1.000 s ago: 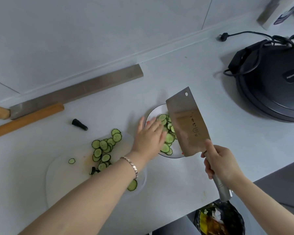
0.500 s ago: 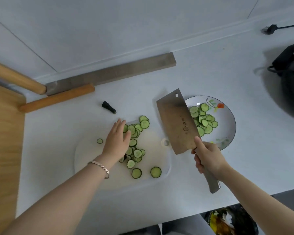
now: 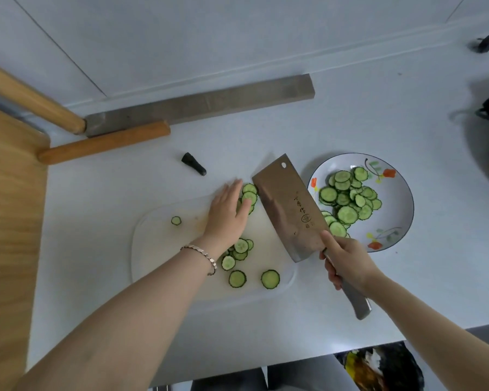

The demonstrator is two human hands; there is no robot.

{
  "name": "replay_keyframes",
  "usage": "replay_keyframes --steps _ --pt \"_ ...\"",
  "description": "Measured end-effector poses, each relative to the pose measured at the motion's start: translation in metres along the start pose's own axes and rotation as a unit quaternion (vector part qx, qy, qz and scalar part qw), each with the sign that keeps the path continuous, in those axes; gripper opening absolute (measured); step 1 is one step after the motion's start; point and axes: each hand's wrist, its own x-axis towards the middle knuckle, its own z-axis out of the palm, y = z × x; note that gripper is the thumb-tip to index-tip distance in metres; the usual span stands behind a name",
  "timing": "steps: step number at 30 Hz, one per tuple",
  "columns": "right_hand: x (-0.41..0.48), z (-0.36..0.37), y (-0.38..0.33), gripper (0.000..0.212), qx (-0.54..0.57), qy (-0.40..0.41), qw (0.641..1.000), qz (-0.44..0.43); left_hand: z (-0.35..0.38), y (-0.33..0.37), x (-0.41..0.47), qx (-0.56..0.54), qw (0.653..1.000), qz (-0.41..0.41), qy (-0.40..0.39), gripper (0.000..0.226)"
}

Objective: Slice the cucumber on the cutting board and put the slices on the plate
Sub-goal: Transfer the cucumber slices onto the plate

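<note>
Cucumber slices (image 3: 239,251), thin green-rimmed rounds, lie partly on the translucent white plastic cutting board (image 3: 158,249) and partly on the flower-painted white plate (image 3: 398,221).

Risk: the steel cleaver (image 3: 288,210), gripped by the right hand (image 3: 345,261), stands close beside the left hand (image 3: 226,218), which lies flat with straight fingers on the far slices. A hurried scoop could nick fingers or scatter rounds.

One second earlier, the left hand was at the plate.

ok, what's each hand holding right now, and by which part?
The right hand holds the cleaver by its metal handle, grip right below the blade. The left hand holds nothing: straight fingers rest on cucumber slices on the cutting board.
</note>
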Motion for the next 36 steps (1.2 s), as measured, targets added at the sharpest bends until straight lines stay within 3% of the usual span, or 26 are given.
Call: replay_keyframes --steps 8,12,14,17,20,30,36 --pt "-0.017 -0.004 0.023 0.047 -0.034 -0.026 0.999 -0.01 0.001 -0.007 -0.031 -0.023 0.997 0.068 -0.012 0.035" --pt "-0.025 -0.002 0.034 0.049 0.004 -0.019 1.0 0.008 -0.007 -0.016 -0.04 -0.009 0.994 0.092 0.063 0.045" --pt "-0.025 0.002 0.036 0.048 0.039 -0.007 0.999 0.023 -0.009 -0.024 -0.037 0.008 0.994 0.065 0.087 0.046" --pt "-0.024 0.009 0.038 0.047 0.064 -0.005 0.997 0.032 -0.007 -0.03 -0.036 0.006 0.998 0.012 0.054 0.043" --pt "-0.024 0.013 0.041 0.048 0.073 -0.011 0.997 0.029 0.006 -0.031 -0.046 0.02 0.999 0.014 0.045 0.043" --pt "-0.026 0.017 0.044 0.047 0.044 -0.047 0.998 0.025 0.022 -0.035 -0.068 0.022 0.987 -0.021 0.159 0.061" --pt "-0.02 0.032 0.034 0.049 0.012 -0.093 0.995 0.031 0.032 -0.031 -0.073 -0.035 0.989 -0.043 0.14 0.057"
